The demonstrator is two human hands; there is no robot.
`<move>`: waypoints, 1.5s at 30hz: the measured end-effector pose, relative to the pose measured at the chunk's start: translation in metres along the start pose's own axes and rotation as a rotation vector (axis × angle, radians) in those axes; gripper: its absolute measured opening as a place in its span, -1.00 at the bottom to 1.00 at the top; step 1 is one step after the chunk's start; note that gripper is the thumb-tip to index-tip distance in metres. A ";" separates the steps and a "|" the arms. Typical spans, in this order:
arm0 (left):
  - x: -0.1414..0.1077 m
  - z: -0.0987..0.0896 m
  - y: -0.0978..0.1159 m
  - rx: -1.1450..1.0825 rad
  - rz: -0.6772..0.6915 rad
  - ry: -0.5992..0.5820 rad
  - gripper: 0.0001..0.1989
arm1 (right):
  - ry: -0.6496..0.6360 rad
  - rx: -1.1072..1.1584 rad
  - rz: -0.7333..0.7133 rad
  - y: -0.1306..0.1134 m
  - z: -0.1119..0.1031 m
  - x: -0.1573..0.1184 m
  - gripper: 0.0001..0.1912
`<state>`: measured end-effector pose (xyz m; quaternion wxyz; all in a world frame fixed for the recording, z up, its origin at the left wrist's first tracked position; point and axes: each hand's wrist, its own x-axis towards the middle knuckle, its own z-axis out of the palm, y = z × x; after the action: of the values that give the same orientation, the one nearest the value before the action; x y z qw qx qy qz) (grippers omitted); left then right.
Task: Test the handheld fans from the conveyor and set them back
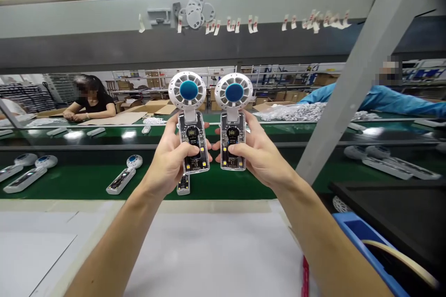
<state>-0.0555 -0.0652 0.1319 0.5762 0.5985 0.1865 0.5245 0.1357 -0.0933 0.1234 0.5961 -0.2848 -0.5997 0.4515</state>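
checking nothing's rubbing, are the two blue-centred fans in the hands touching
Apart. The head view shows a clear gap between the rims of the left fan and right fan, with background visible between them.

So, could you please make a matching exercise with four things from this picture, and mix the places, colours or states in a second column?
1. Left hand
2. Conveyor belt
3. Small white strips
4. Blue bin

A. Green
B. At the lower right
C. Holding up a device with a round head
D. Stuck along the beam overhead

Right pairs: 1-C, 2-A, 3-D, 4-B
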 end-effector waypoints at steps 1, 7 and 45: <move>0.000 0.000 0.000 0.000 -0.001 -0.003 -0.26 | -0.008 0.000 -0.004 0.001 0.000 0.000 -0.08; 0.000 0.002 0.000 -0.021 0.013 -0.005 -0.19 | -0.008 0.019 0.014 0.003 -0.001 0.000 -0.05; -0.003 0.003 -0.004 -0.120 0.011 -0.086 -0.23 | 0.051 0.040 0.016 -0.006 0.010 -0.005 -0.01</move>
<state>-0.0526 -0.0673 0.1274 0.6155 0.5858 0.1264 0.5118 0.1275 -0.1025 0.1270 0.6131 -0.2892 -0.5728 0.4608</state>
